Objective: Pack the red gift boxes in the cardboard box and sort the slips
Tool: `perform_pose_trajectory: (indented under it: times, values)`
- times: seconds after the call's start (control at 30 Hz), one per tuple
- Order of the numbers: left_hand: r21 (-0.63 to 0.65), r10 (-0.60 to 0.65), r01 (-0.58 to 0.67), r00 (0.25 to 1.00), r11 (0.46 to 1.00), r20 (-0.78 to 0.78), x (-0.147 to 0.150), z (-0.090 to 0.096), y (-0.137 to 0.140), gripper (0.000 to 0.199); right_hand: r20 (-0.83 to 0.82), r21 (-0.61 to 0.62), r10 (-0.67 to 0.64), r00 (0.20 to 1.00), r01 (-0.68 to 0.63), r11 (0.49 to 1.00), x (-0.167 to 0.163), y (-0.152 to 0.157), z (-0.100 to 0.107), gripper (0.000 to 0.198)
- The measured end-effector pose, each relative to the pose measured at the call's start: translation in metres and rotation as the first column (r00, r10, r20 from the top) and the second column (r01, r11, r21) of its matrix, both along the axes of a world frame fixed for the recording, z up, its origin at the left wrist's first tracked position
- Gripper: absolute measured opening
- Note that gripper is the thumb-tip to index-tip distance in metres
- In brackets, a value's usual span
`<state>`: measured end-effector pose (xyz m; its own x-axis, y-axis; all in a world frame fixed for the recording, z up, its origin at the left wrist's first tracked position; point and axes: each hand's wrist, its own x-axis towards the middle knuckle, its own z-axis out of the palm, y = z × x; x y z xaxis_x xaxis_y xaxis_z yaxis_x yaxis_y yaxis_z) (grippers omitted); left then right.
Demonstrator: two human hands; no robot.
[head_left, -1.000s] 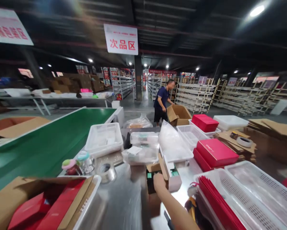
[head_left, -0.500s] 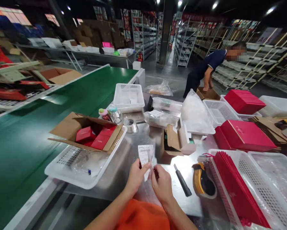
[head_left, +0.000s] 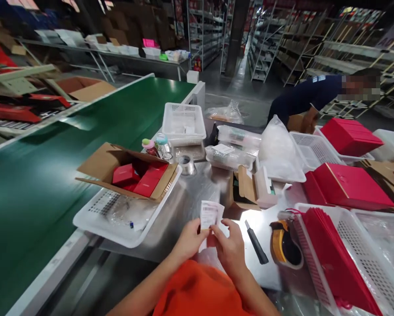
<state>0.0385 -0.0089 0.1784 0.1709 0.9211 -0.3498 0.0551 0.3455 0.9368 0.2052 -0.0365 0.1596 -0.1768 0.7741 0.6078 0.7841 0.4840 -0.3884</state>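
Leftmost, a green conveyor belt [head_left: 68,145] runs beside the steel desk [head_left: 190,197]. Near it, a white tray [head_left: 118,228] carries an open cardboard box [head_left: 101,164] of red boxes. Just right of the tray, at the near edge of the desk, the left hand [head_left: 189,239] and the right hand [head_left: 230,250] meet, both pinching a small printed label [head_left: 210,215] held upright between their fingertips. Further right lie a black knife [head_left: 256,243] and a yellow tape dispenser [head_left: 284,248], then a white basket [head_left: 348,232] of red bags. Far right, a person in a dark shirt [head_left: 309,94] bends over.
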Motion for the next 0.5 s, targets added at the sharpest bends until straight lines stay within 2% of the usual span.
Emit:
perform_pose_trajectory:
  times: [0.07, 0.13, 0.2, 0.27, 0.3, 0.37, 0.43, 0.5]
  values:
    - [-0.033, -0.045, 0.047, 0.997, 0.998, 0.062, 0.001, -0.002, -0.003, 0.043, 0.031, -0.007, 0.020, 0.999, -0.019, 1.000, 0.001, 0.001, -0.003, 0.025]
    - [-0.084, 0.012, -0.002, 0.993, 0.996, 0.117, 0.004, -0.006, -0.006, 0.050, 0.011, -0.074, 0.064, 0.998, -0.063, 0.995, 0.002, 0.001, -0.006, 0.026]
    - [-0.090, 0.164, -0.155, 0.981, 0.984, 0.099, 0.004, -0.013, -0.004, 0.052, -0.010, -0.158, 0.129, 0.992, -0.129, 0.979, 0.001, 0.000, -0.008, 0.027]
    - [-0.071, 0.373, -0.368, 0.923, 0.927, 0.097, -0.005, -0.019, 0.003, 0.051, -0.025, -0.236, 0.212, 0.977, -0.212, 0.948, -0.004, -0.001, -0.010, 0.029]
    - [-0.064, 0.475, -0.470, 0.872, 0.880, 0.116, -0.014, -0.021, 0.007, 0.050, -0.029, -0.270, 0.258, 0.966, -0.256, 0.928, -0.007, -0.002, -0.012, 0.030]
    - [-0.078, 0.666, -0.663, 0.729, 0.745, 0.159, -0.045, -0.022, 0.013, 0.055, -0.043, -0.332, 0.338, 0.940, -0.333, 0.883, -0.011, -0.002, -0.018, 0.033]
    - [-0.073, 0.811, -0.813, 0.562, 0.578, 0.165, -0.085, -0.023, 0.008, 0.063, -0.090, -0.416, 0.373, 0.923, -0.375, 0.828, -0.012, 0.001, -0.028, 0.034]
    - [-0.048, 0.911, -0.913, 0.398, 0.405, 0.112, -0.128, -0.027, -0.011, 0.067, -0.123, -0.537, 0.335, 0.934, -0.347, 0.769, -0.011, 0.008, -0.041, 0.030]
